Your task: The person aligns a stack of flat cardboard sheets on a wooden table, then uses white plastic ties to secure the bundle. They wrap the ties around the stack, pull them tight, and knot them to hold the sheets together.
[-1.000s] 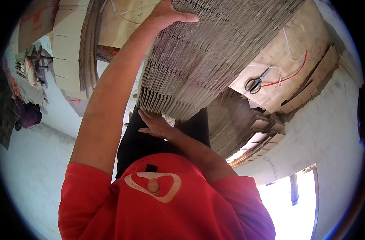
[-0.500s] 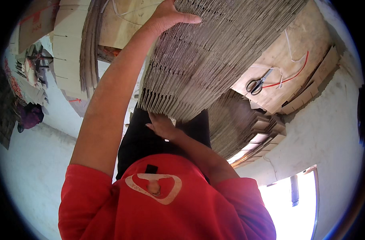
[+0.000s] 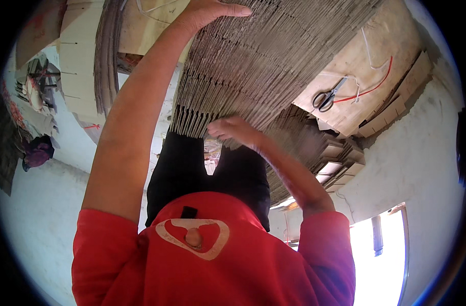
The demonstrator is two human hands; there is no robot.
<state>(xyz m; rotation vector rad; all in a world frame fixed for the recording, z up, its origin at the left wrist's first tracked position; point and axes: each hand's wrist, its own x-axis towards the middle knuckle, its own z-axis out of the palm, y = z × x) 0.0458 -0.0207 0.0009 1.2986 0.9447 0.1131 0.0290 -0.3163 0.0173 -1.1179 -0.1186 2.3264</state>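
- Two bare hands are at one big stack of flat brown cardboard sheets [image 3: 274,56], which runs from the middle up to 12 and 1 o'clock.
- The left hand [image 3: 207,10] is at 12 o'clock, thumb stuck out at the stack's side. Its other fingers are hidden, so nobody can tell if it grips.
- The right hand [image 3: 235,130] is near the middle, fingers bent, over the stack's near end. It is blurry, so its hold cannot be told.
- If the hands push unevenly, some sheets could poke out or bend.
- If the left hand lets go, the stack might lean or slide.
- A quick rub along the thin edges could cut the right hand's skin.
- The scissors [image 3: 324,101] lie at 2 o'clock, near the stack and a red strap [image 3: 378,84]. A bump could knock them.
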